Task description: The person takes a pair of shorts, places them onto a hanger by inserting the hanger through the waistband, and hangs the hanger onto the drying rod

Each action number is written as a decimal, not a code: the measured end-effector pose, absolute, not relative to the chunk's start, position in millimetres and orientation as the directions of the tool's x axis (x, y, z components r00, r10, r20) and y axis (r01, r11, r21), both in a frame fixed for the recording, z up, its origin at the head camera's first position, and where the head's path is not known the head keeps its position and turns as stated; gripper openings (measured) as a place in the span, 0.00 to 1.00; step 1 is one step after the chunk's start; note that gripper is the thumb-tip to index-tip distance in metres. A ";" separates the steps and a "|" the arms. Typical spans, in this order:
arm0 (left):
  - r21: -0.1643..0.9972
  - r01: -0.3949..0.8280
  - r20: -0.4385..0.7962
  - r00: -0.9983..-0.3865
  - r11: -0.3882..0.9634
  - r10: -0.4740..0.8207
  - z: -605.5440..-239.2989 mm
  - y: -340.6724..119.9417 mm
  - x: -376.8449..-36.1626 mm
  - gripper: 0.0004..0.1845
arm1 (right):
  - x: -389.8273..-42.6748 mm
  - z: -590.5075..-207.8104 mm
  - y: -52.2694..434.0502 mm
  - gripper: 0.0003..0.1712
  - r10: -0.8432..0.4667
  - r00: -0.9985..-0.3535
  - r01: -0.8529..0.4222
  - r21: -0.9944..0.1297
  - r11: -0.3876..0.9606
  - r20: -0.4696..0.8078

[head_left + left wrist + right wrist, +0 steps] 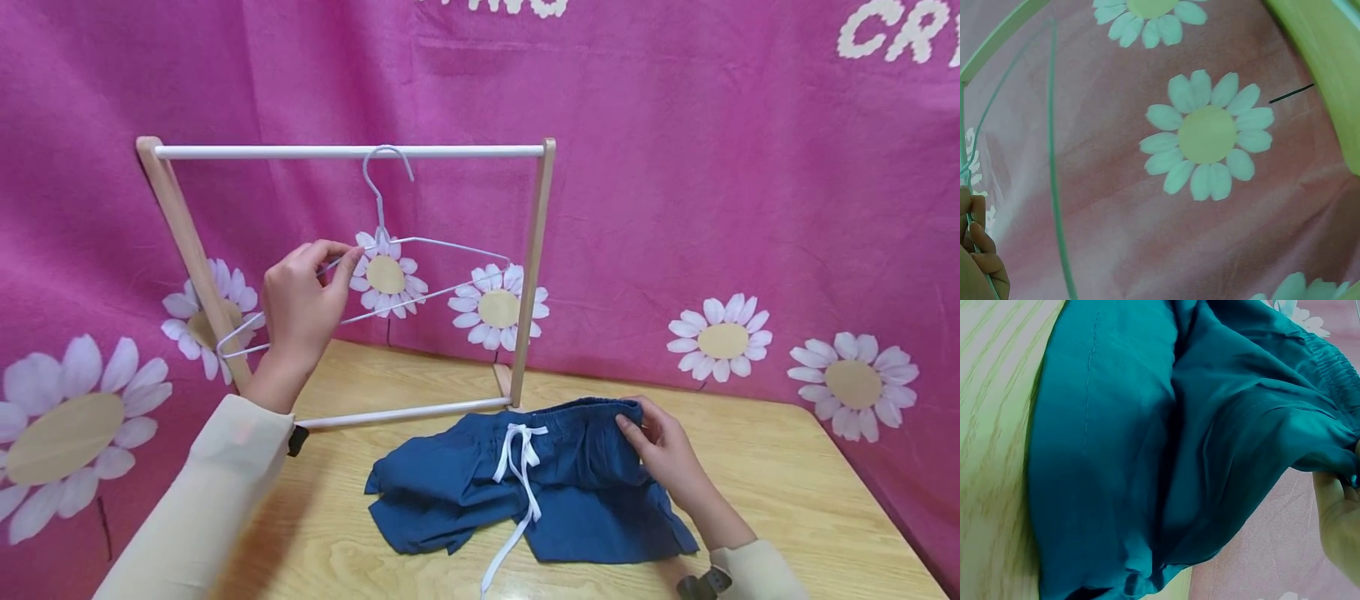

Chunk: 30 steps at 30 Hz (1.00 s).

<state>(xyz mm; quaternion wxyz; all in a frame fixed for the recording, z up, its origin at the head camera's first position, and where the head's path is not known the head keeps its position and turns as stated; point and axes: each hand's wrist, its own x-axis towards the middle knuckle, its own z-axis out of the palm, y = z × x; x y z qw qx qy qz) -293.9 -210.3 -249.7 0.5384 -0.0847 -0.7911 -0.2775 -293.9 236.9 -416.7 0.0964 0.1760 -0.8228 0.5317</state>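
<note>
A pale wire hanger (450, 246) is at the white top bar (300, 152) of a small wooden-sided rack, its hook up at the bar's height. Whether the hook rests on the bar I cannot tell. My left hand (303, 292) pinches the hanger's shoulder just left of the hook's neck. In the left wrist view the hanger's wire (1052, 156) runs past the fingertips. Blue shorts (600, 517) with a white drawstring (517, 467) lie on the table, waistband toward the rack. My right hand (667, 450) pinches the waistband's right end, lifting it a little.
The rack's wooden right post (534, 275) and white lower bar (405, 412) stand behind the shorts. Wood-grained table (810, 500) extends to the right. A pink cloth (675, 167) with daisies hangs behind and at the sides.
</note>
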 end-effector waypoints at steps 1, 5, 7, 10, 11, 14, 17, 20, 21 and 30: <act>0.351 0.431 0.897 -0.410 0.832 -0.166 -252.5 -210.5 -293.9 0.15 | -294.0 -416.1 236.9 0.17 -0.186 -0.922 -0.387 -0.844 0.371 0.341; 0.364 0.428 0.891 -0.419 0.827 -0.176 -263.6 -211.6 -292.9 0.13 | -294.4 -414.5 237.1 0.18 -0.181 -0.935 -0.354 -0.856 0.377 0.307; 0.364 0.426 0.888 -0.427 0.828 -0.171 -268.6 -211.8 -291.8 0.13 | -294.4 -414.4 237.3 0.18 -0.180 -0.936 -0.351 -0.855 0.382 0.303; 0.365 0.424 0.881 -0.446 0.829 -0.160 -275.8 -210.6 -289.9 0.09 | -294.2 -415.5 238.0 0.18 -0.176 -0.936 -0.351 -0.855 0.382 0.305; 0.366 0.424 0.878 -0.453 0.829 -0.156 -278.1 -210.3 -289.1 0.09 | -294.2 -415.7 238.4 0.18 -0.175 -0.937 -0.349 -0.855 0.384 0.303; 0.365 0.425 0.873 -0.464 0.828 -0.146 -285.0 -210.3 -287.5 0.07 | -294.1 -416.5 239.2 0.19 -0.174 -0.936 -0.350 -0.850 0.394 0.305; 0.364 0.424 0.873 -0.465 0.830 -0.145 -291.3 -211.9 -286.3 0.08 | -294.1 -416.5 239.4 0.19 -0.175 -0.934 -0.357 -0.844 0.400 0.312; 0.361 0.412 0.874 -0.462 0.836 -0.150 -296.3 -213.2 -285.5 0.08 | -293.9 -417.5 239.2 0.18 -0.179 -0.926 -0.376 -0.839 0.393 0.332; 0.362 0.409 0.874 -0.462 0.838 -0.152 -297.7 -213.4 -285.4 0.08 | -293.8 -417.9 239.2 0.18 -0.179 -0.925 -0.379 -0.840 0.388 0.335; 0.367 0.409 0.873 -0.461 0.835 -0.158 -307.8 -215.8 -282.4 0.07 | -292.8 -419.2 238.8 0.18 -0.178 -0.926 -0.376 -0.853 0.363 0.332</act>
